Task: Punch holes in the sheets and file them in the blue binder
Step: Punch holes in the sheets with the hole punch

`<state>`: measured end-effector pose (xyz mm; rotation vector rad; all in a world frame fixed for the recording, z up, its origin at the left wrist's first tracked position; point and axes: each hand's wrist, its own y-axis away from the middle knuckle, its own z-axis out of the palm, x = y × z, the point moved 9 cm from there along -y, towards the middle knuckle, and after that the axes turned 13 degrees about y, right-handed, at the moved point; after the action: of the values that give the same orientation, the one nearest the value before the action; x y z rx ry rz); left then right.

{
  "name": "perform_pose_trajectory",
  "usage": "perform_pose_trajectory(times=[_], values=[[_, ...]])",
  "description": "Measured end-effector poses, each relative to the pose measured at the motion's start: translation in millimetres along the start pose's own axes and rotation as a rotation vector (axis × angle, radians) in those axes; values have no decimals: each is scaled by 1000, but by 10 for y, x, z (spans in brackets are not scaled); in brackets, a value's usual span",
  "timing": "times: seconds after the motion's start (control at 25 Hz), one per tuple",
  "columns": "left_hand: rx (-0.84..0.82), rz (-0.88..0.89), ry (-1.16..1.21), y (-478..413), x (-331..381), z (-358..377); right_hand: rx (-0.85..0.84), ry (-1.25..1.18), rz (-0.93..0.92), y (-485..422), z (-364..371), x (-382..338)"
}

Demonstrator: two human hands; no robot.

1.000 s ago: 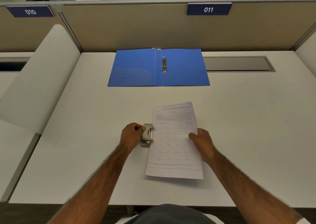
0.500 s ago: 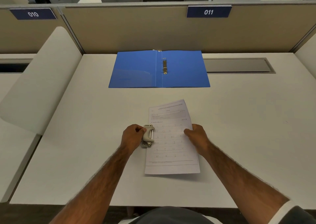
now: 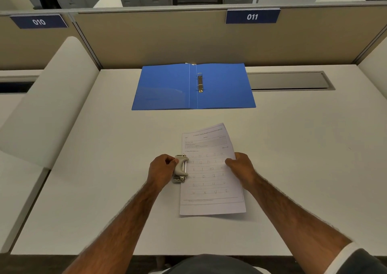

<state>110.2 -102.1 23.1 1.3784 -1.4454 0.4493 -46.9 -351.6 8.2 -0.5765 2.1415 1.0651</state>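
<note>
The hole punch [image 3: 180, 168] was gripped by the left hand [image 3: 161, 169]. The sheet [image 3: 211, 182], tucked into the hole punch, was pinched by the right hand [image 3: 240, 165]. The open blue binder [image 3: 224, 89] was laid far behind it.

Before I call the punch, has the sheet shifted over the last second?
Yes. Against the blue binder, which lies where it did, the sheet has slid left, its left edge deeper into the hole punch.
</note>
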Motion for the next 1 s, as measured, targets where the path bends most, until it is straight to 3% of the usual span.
perform_pose_trajectory(times=[0.76,0.88,1.0], values=[[52,8,-142,-106,-1,23,-11,45,5,-71,47,37],[167,99,-256,-136,134,27,-15,53,1,-82,46,61],[182,193,-323,-175,251,150,-8,63,-1,-83,43,66]])
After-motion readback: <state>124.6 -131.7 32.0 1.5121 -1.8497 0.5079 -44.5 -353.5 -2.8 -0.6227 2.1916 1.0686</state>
